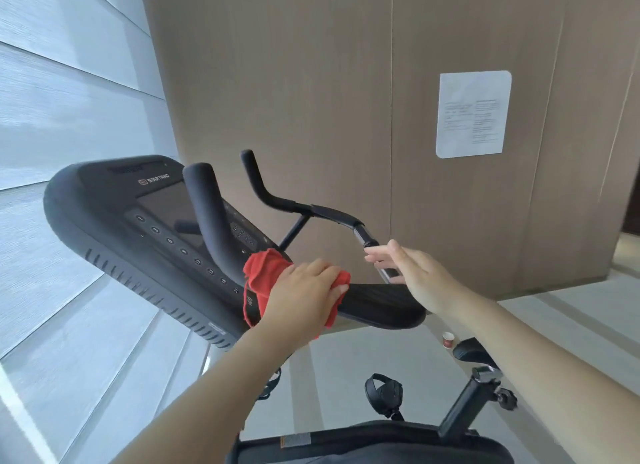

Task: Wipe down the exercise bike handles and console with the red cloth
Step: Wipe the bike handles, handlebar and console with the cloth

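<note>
The black exercise bike console (pixel 114 217) with a dark screen and a row of buttons tilts at the left. Two black handle horns rise beside it, the near one (pixel 204 204) and the far one (pixel 263 186). My left hand (pixel 304 290) grips the bunched red cloth (pixel 263 273) against the base of the near handle, at the black arm pad (pixel 381 304). My right hand (pixel 412 273) reaches with straight fingers to the metal grip section (pixel 386 269) of the right handle; its fingertips are at the bar, and contact is unclear.
A brown panelled wall with a white paper notice (pixel 472 113) stands behind the bike. A small red and white cup (pixel 448 340) sits on the pale floor. The bike's saddle (pixel 469 351), seat post (pixel 467 401), pedal strap (pixel 382 394) and dark frame housing (pixel 374 444) lie below my arms.
</note>
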Motion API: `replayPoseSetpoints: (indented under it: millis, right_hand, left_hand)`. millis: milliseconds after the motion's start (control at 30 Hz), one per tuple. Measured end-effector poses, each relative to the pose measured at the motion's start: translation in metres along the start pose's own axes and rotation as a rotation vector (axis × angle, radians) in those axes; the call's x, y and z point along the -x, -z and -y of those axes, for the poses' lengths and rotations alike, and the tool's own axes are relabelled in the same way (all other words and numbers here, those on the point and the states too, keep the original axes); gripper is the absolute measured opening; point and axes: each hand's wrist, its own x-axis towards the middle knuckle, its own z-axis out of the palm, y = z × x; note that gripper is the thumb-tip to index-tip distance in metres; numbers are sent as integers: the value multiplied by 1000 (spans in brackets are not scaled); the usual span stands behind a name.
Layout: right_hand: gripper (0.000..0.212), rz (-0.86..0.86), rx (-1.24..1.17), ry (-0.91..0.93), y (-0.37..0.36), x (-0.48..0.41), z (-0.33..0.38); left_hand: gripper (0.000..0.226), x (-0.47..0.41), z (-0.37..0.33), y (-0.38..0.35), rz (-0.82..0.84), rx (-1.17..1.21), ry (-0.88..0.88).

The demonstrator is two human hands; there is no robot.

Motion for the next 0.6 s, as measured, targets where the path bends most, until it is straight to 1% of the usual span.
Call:
replayPoseSetpoints:
  millis: [67, 133, 167, 233, 267, 300, 400, 467, 500, 533, 567, 600]
  right_hand:
    - [50, 18, 6, 1, -1, 2, -1]
    - [42, 50, 33, 16, -3, 2, -2]
    - [39, 72, 54, 27, -6, 1, -2]
    - [35, 105, 83, 48, -13, -3, 3]
    - [34, 114, 89, 60, -19, -6, 7]
    - [34, 123, 95, 74, -25, -10, 12]
    - [40, 161, 131, 87, -45, -25, 29]
    - [50, 239, 186, 38, -57, -35, 38]
    - [51, 286, 225, 14, -61, -38, 40]
    - [47, 330, 249, 5, -65, -41, 41]
    - [39, 355, 255, 11, -68, -42, 40]
    - [30, 348, 257, 23, -70, -42, 40]
  left_hand:
    - [42, 2, -6, 1, 1, 62, -23]
    - [47, 8, 1, 9, -16, 98, -3]
    - [49, 12, 7, 15, -55, 79, 9]
    - [50, 21, 24, 25, -174, -37, 17]
    - [50, 25, 34, 29, -204, -88, 32]
    - [49, 29, 42, 33, -200, -115, 56]
    - [47, 37, 55, 36, -179, -103, 96]
    - [45, 41, 59, 35, -185, -106, 83]
    - [45, 41, 60, 34, -184, -106, 79]
    - [45, 42, 61, 34, -189, -103, 78]
    - [45, 41, 61, 33, -197, -101, 77]
    - [45, 41, 61, 33, -207, -102, 76]
